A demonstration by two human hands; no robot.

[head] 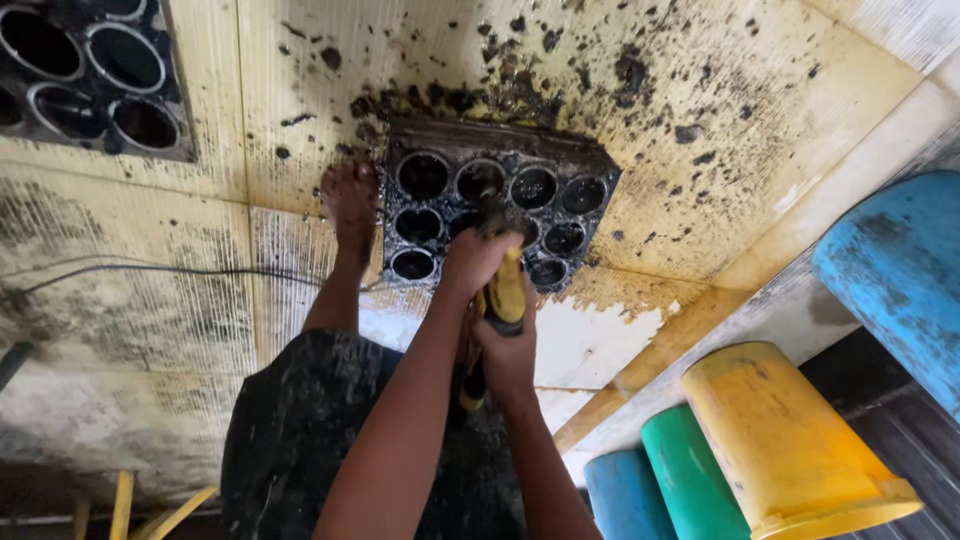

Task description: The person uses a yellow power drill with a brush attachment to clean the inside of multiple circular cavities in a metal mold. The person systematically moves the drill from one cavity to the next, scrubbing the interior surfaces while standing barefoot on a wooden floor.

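A black, oily engine block (560, 200) with several round bores lies on the stained tile floor. Both my hands hold a yellow and black power tool (508, 292) pointed down at it. My left hand (473, 262) wraps the tool's front end just over the block. Lower on the handle, my right hand (510, 355) has its fingers closed around it. The tool's dark tip (490, 205) sits at a bore in the block's upper row. My bare foot (350, 200) rests on the floor against the block's left side.
A second block with round bores (90, 70) lies at the top left. A thin cable (150, 268) runs across the floor. Yellow (790, 440), green (690, 460) and blue (625, 495) buckets lie at the lower right beside a blue drum (900, 270). Black grime spatters the tiles.
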